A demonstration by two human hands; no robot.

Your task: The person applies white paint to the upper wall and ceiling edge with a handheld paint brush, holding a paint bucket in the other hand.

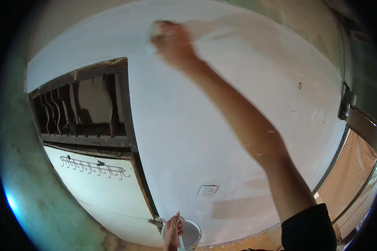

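Observation:
My right arm reaches up across the pale wall (171, 104). At its end my right hand (174, 44) is smeared by motion close to the wall's upper part. It looks closed, with a pale blurred edge beside the fingers; what it holds I cannot make out. Low in the view, my left hand (172, 231) is closed at the near left side of a round bucket (200, 235), gripping its light-coloured handle (181, 242). Greyish-white paint (191, 232) shows inside the bucket.
Left of the painted area is a dark wooden frame (132, 113) with slats, above a white door (100, 188) bearing a hook rack (94, 167). A switch plate (208, 190) sits low on the wall. At right hangs an orange checked curtain (352, 163).

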